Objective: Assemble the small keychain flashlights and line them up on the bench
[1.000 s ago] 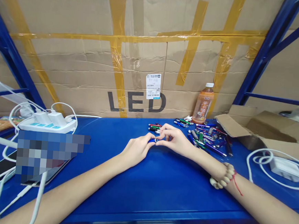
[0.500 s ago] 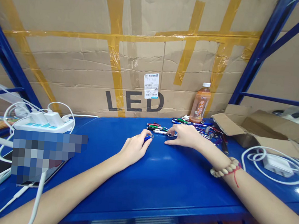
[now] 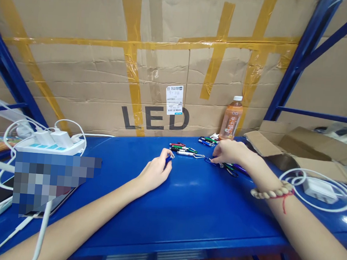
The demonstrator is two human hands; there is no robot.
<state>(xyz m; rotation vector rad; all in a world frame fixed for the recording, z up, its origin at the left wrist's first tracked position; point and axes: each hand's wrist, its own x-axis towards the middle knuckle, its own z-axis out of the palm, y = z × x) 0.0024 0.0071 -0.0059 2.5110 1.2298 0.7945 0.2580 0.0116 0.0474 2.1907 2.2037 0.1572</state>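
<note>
One glossy blue metal tube [image 3: 168,159] is pinched between the left hand's [image 3: 154,175] thumb and fingers, seemingly so its silver end is left exposed. Beyond, a blue wire carabiner [image 3: 208,161] is touched by the right hand's [image 3: 233,151] bent fingers, though whether it is gripped cannot be told. Slim carabiner-tipped tubes [image 3: 185,153] are laid near-parallel, probably for separation from the jumbled heap [image 3: 231,169].

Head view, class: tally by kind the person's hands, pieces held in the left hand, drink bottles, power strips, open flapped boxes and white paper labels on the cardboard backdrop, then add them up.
Hands, left hand and right hand: 2
Blue piece held: 1
Drink bottle: 1
Power strip: 1
Open box: 1
Paper label: 1
Total: 7
</note>
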